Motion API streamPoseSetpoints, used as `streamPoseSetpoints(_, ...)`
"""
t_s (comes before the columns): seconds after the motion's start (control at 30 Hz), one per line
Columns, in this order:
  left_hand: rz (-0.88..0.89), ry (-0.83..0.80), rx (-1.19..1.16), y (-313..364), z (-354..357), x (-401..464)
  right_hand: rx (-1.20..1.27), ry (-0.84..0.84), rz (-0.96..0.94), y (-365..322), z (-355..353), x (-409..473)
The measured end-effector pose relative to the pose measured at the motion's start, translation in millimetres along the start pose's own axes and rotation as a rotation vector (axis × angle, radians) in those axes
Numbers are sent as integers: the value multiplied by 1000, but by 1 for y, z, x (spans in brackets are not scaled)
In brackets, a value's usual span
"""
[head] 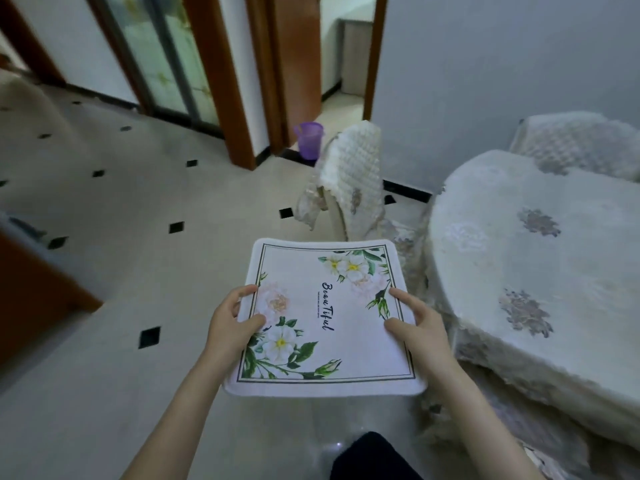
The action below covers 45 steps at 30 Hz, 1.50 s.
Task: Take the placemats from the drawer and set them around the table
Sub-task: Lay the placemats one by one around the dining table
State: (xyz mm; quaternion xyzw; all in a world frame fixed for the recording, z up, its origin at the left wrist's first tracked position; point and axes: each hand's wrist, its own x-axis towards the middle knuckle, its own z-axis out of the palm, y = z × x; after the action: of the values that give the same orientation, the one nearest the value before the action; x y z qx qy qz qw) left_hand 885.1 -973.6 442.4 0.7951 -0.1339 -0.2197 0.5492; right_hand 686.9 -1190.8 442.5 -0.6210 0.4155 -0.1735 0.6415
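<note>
Both hands, the left hand [231, 322] and right hand [417, 329], grip 1 floral placemat [325, 323] by its side edges, level above the floor, with the cloth-covered table [502, 258] just right, nearer the right hand.

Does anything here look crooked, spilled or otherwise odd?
Only the chair cover: it hangs lopsided and bunched beside the covered table. The placemat, held by the left hand and right hand, looks undamaged.

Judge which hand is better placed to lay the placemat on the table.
Probably the right hand: it holds the placemat edge nearest the table, on the right. The left hand grips the far edge.
</note>
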Motion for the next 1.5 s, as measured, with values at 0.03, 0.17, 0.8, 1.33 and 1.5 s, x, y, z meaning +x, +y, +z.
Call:
streamPoseSetpoints(0.03,6,-36,6,3,10,16,-4,37,10,-2,-4,11)
streamPoseSetpoints(0.17,29,-141,25,20,55,82,-38,131,17,-4,-25,61)
streamPoseSetpoints(0.8,129,-479,67,134,234,333,96,463,31,-49,-109,259)
streamPoseSetpoints(1.33,186,-942,194,188,377,501,101,814,93,-88,-141,373)
streamPoseSetpoints(1.5,187,-1023,245,179,434,515,71,866,132,-78,-177,390)
